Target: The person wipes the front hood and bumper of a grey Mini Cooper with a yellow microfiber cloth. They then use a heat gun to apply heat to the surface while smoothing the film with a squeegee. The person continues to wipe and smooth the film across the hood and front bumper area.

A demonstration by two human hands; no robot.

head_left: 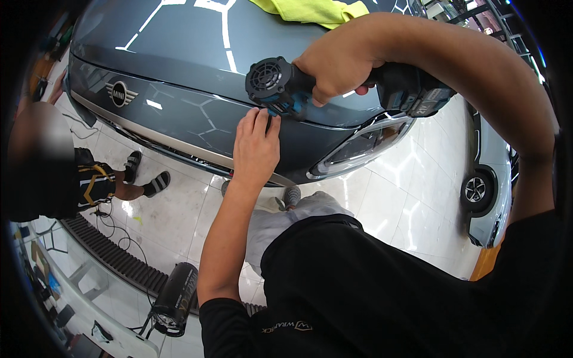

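Observation:
My right hand [339,62] is wrapped around the handle of a black and blue cordless heat gun [271,83]. Its round vented end faces up, and the battery pack [418,95] sticks out on the right. The tool hangs over the front edge of a grey car bonnet [179,42]. Close to it on the left, my left hand [258,140] rests at the seam below that edge, fingers together and curled in. A bit of blue shows at its fingertips; I cannot tell whether it is a held piece or part of the tool. The nozzle is hidden.
A yellow-green cloth [313,11] lies on the bonnet. Below my right hand is the headlight [364,146]. Another person [45,155] stands at the left, a hand by the car. A black cylindrical lamp [176,292] and cables are lower left. A second car [489,185] stands right.

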